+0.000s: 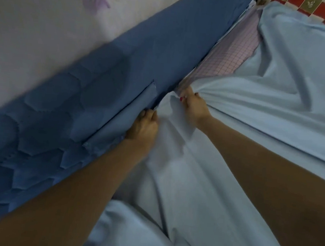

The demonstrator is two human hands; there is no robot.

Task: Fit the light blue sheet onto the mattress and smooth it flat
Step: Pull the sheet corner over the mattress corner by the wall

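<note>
The light blue sheet [279,107] lies rumpled across the mattress [231,56], whose pink checked cover shows bare in a strip along the left edge. My right hand [195,106] grips a bunched fold of the sheet at that edge, and creases fan out from its fingers. My left hand [144,128] is closed on the sheet's edge a little nearer to me, pressed against the dark blue side panel. Both forearms reach in from the bottom of the view.
A dark blue padded panel [100,96] runs diagonally along the mattress's left side, with a flap pocket on it. Beyond it is a pale cloth with purple flowers [48,20]. A red and olive patterned fabric [319,13] lies at the top right.
</note>
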